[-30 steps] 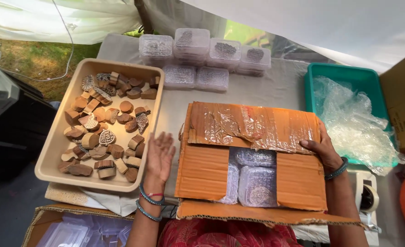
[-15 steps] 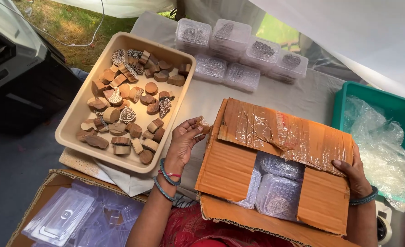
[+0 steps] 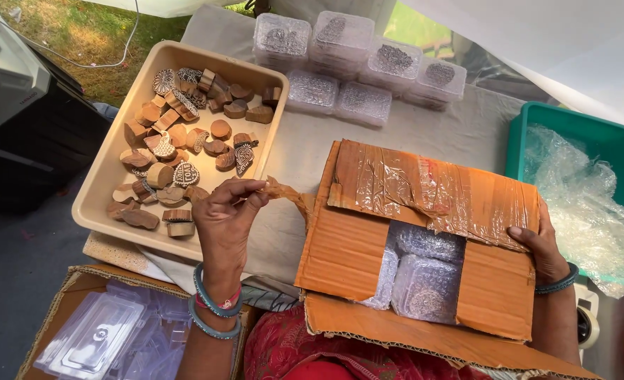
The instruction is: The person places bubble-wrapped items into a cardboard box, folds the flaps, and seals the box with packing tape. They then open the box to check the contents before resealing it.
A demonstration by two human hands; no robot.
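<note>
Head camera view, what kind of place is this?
Probably an outdoor craft stall or packing table under a canopy: grass beside the table, a tray of carved wooden blocks, clear packed boxes and a taped cardboard carton.

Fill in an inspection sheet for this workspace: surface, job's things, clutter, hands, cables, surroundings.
Surface: pale cloth-covered table.
Job's things: taped brown cardboard box of bubble-wrapped packs; strip of brown tape.
Clutter: beige tray of carved wooden blocks; clear lidded plastic boxes; teal bin of clear wrap.
Hands: left hand pinches the tape strip; right hand rests on the box.
Cables: white cable on grass.
Surroundings: black case, lawn.
</note>
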